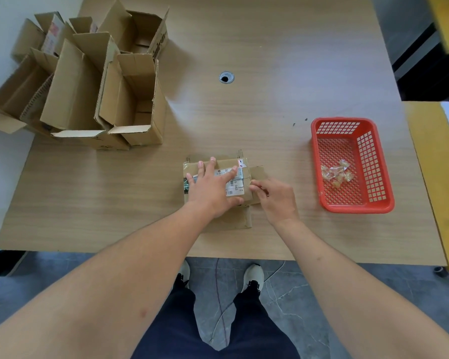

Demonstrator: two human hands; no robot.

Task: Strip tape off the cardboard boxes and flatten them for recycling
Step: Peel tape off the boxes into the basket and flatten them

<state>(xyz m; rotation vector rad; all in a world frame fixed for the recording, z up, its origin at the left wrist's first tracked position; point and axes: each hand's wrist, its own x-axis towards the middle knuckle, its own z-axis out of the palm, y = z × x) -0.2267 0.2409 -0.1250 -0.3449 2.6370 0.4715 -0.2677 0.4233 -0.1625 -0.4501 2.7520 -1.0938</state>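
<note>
Left hand (213, 187) flat atop box (244, 203); right hand (275, 198) seemingly pinching tape.

Matt brown corrugated cardboard boxes (88, 81), wood-grain laminate bench (270, 47), glossy red plastic mesh basket (373, 161) with shiny crinkled clear tape (336, 173).
</note>
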